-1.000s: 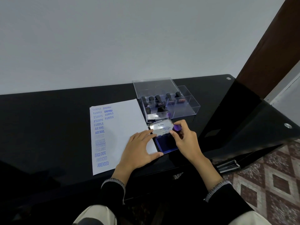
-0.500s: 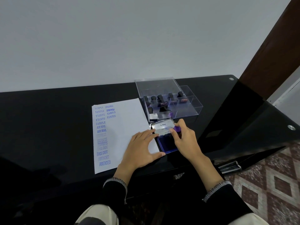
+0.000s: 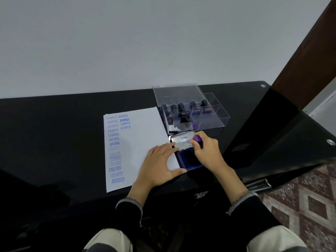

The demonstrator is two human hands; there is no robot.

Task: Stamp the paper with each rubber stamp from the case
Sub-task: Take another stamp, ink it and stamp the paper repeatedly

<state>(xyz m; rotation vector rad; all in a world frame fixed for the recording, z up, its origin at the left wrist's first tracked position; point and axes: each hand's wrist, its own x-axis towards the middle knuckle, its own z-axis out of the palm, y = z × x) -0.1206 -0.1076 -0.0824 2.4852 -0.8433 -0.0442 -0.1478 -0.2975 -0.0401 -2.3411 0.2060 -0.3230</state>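
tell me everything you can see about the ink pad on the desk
The ink pad is a small hinged tin, open, lying on the black desk just right of the paper and in front of the clear stamp case. Its silver lid, printed Artline, is tipped back; the tray shows dark blue ink. The left hand rests flat beside it, fingertips at the lid; the right hand holds a purple-topped stamp over it.

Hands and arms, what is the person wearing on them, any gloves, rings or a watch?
Both hands, the left hand and the right hand, are bare, with no gloves, rings or watch visible. Each arm wears a long black sleeve: the left sleeve and right sleeve both end at the wrist in a cuff edged with pale, short-stitched trim.
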